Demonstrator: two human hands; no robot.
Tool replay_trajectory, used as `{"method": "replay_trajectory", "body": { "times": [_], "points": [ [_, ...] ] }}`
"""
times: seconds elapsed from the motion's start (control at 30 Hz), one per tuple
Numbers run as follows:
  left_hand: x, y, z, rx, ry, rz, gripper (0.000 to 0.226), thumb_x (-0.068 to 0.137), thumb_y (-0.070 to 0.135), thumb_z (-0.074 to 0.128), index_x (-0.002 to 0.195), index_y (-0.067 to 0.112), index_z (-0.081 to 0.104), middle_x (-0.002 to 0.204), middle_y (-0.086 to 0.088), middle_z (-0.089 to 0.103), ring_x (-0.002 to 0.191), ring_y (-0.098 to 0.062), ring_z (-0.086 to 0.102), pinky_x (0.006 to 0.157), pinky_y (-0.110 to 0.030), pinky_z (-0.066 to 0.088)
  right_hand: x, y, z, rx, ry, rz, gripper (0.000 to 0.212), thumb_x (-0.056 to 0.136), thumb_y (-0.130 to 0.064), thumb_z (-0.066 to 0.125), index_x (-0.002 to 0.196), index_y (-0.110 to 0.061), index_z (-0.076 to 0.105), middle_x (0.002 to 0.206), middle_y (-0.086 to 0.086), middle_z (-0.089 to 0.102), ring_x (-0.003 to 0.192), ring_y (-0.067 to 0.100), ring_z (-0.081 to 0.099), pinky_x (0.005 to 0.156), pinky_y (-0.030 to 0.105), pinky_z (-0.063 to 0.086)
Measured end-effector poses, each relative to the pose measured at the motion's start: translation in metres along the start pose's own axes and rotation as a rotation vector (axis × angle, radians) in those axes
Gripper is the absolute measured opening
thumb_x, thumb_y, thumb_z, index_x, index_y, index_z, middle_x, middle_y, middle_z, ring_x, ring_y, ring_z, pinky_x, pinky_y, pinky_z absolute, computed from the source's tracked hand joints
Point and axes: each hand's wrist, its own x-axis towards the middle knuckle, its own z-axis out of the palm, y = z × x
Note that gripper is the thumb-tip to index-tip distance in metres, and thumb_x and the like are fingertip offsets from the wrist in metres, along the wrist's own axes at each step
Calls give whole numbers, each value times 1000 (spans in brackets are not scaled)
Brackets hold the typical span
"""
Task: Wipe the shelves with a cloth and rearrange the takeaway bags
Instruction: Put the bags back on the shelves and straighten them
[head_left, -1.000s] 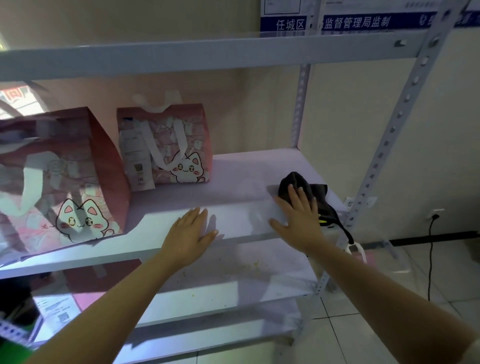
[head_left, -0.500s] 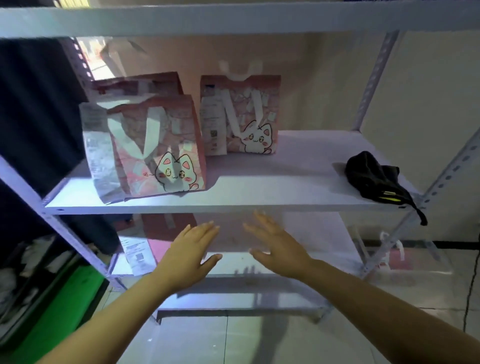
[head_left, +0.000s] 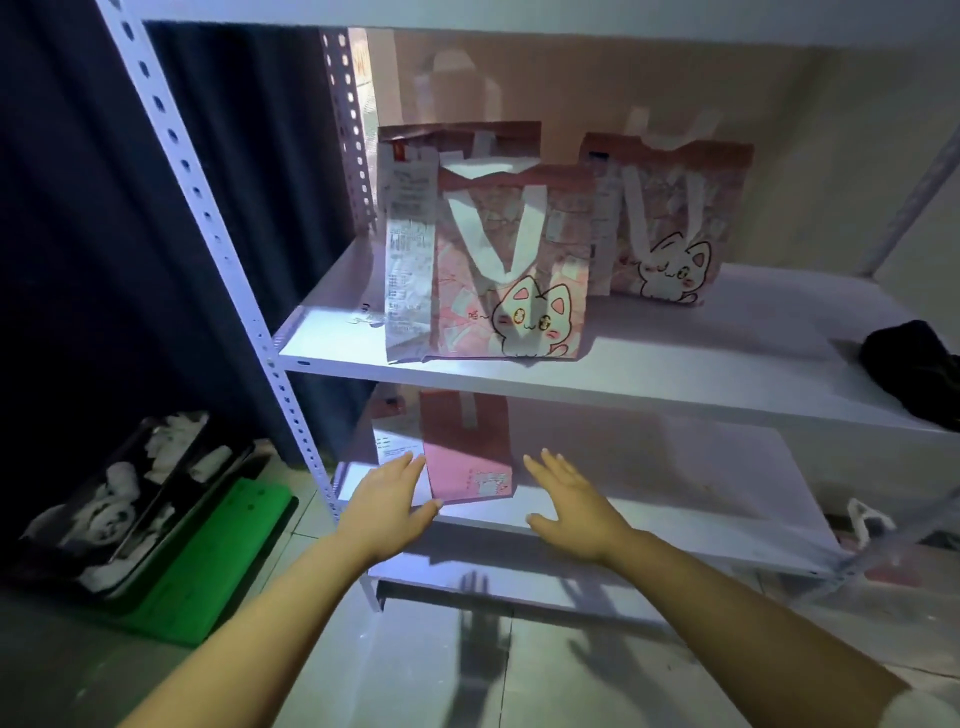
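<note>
Both hands reach toward a white metal shelving unit's lower shelf (head_left: 675, 525). The left hand (head_left: 387, 506), fingers straight and held together, sits at the near left corner of a pink takeaway bag lying flat (head_left: 465, 457) on that shelf; contact cannot be told. The right hand (head_left: 574, 506), fingers straight and slightly spread, hovers at 3 o'clock of the bag. On the upper shelf (head_left: 675, 374), a pink cat-print paper bag with white handles (head_left: 511, 270) stands upright, a second matching bag (head_left: 670, 218) at its 2 o'clock. A crumpled black cloth (head_left: 914, 369) lies at the shelf's right end.
</note>
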Motion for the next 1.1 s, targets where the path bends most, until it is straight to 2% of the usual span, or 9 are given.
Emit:
{"method": "replay_trajectory", "body": {
  "times": [0.27, 0.37, 0.43, 0.5, 0.6, 0.7, 0.87, 1.03, 1.1],
  "points": [
    [36, -41, -5, -158, -40, -196, 72, 90, 49, 50, 147, 12, 27, 153, -6, 33, 138, -27, 35, 112, -40, 32, 57, -6, -5, 12, -79, 87, 81, 93, -39, 52, 153, -25, -1, 161, 3, -1, 148, 23, 2, 119, 38, 13],
    [61, -55, -2, -218, -51, -280, 71, 77, 63, 42, 132, 17, 41, 134, -6, 49, 125, -31, 47, 103, -46, 40, 89, 0, -8, -7, -71, 104, 79, 90, -36, 55, 153, -20, 9, 158, 9, 19, 144, 29, 20, 115, 40, 25],
    [74, -58, -2, -246, -61, -315, 76, 86, 56, 48, 144, 10, 32, 148, -10, 39, 136, -31, 37, 110, -43, 33, 111, 4, -7, -66, -84, 116, 75, 86, -38, 56, 149, -22, 19, 147, 9, 41, 131, 31, 42, 105, 42, 40],
    [88, -61, 1, -264, -57, -345, 79, 93, 45, 52, 151, 5, 17, 158, -9, 21, 144, -26, 25, 116, -38, 25, 130, 7, -5, -71, -122, 128, 53, 89, -37, 55, 137, -20, 38, 128, 6, 56, 111, 27, 55, 89, 33, 46],
    [104, -69, 9, -359, -50, -419, 84, 92, 43, 55, 152, 5, 9, 160, -8, 14, 145, -23, 21, 117, -37, 22, 152, 7, -3, -67, -227, 177, 26, 96, -37, 46, 107, -16, 56, 99, 5, 57, 88, 21, 50, 66, 26, 37],
    [121, -85, 20, -453, -47, -487, 89, 86, 47, 61, 150, 7, 14, 157, -10, 25, 139, -29, 34, 112, -43, 32, 170, 12, 6, 27, -304, 299, 38, 96, -46, 39, 78, -19, 60, 80, -1, 56, 89, 22, 56, 68, 27, 38],
    [142, -93, 34, -578, -20, -550, 61, 82, 42, 68, 126, 11, 40, 134, -11, 53, 117, -30, 52, 97, -39, 44, 192, 12, 14, 91, -472, 348, 61, 97, -54, 28, 129, -11, 57, 136, 10, 52, 123, 25, 48, 101, 32, 34],
    [147, -91, 51, -661, 60, -565, 47, 77, 36, 75, 101, 9, 44, 105, -12, 56, 89, -26, 56, 73, -39, 49, 192, 16, 23, 58, -345, 253, 40, 92, -47, 48, 108, -15, 66, 101, 5, 62, 101, 24, 59, 80, 25, 40],
    [143, -92, 55, -670, 69, -571, 50, 76, 35, 75, 99, 9, 39, 103, -14, 53, 85, -28, 53, 66, -35, 44, 185, 15, 25, 35, -301, 219, 39, 89, -45, 53, 112, -16, 62, 105, 6, 63, 102, 26, 60, 78, 25, 42]
  ]
}}
